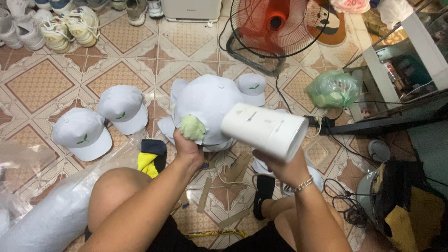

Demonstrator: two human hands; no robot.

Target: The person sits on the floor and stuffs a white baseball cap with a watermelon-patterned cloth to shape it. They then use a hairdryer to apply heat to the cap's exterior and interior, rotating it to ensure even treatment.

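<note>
Two hands work above a tiled floor: the left hand [186, 147] is closed around a white cap [207, 109] and a green cloth [192, 127], while the right hand [280, 164] grips a white steamer [263, 130] just beside it. Left of the left hand lie two more caps [102, 119] with small green leaf marks and a clear plastic bag [56, 210]; beyond the right hand sits a knotted green bag [333, 88].

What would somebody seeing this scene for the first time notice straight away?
In the middle, the left hand grips a pale blue fabric cap together with a light green cloth, while the right hand aims a white cylindrical plastic appliance at it. Two more pale blue caps with small green leaf emblems lie on the patterned tile floor to the left, and an orange-bladed floor fan stands at the top.
</note>
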